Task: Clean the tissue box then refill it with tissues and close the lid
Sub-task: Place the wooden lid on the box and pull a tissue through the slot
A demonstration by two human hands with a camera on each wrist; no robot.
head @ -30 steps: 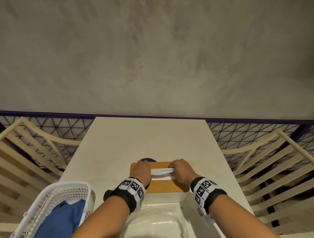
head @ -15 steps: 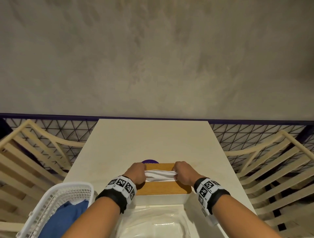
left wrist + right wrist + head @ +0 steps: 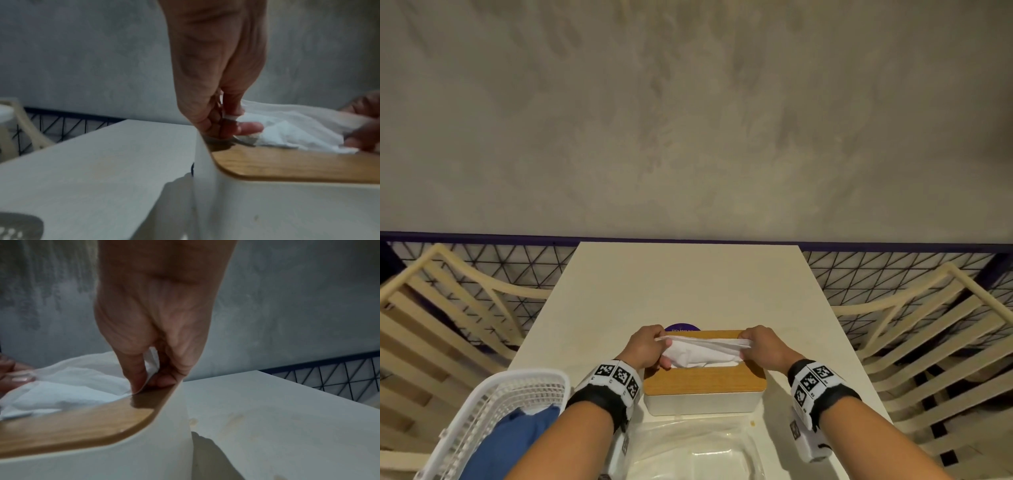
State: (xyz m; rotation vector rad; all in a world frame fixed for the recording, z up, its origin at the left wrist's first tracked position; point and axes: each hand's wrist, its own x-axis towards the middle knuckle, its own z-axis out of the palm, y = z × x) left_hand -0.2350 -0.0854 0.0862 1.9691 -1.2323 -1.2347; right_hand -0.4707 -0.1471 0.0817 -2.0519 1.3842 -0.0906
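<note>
A white tissue box [image 3: 703, 401] with a wooden lid [image 3: 702, 380] stands near the front of the cream table [image 3: 688, 284], lid seated on it. A white tissue [image 3: 702, 353] rises out of the lid's slot, stretched between both hands. My left hand [image 3: 650, 346] pinches its left end above the lid's left side; thumb and fingers [image 3: 230, 116] close on the tissue [image 3: 287, 128]. My right hand [image 3: 756, 346] pinches the right end [image 3: 152, 374] over the lid [image 3: 72, 423].
A white plastic basket [image 3: 493, 411] holding blue cloth [image 3: 513, 442] sits at the front left. Clear plastic wrapping [image 3: 698, 448] lies in front of the box. A purple round thing [image 3: 681, 328] peeks out behind the box. Slatted chairs [image 3: 928, 335] flank the table.
Both hands have lifted and spread apart, drawing the tissue up out of the slot and stretching it wider above the lid.
</note>
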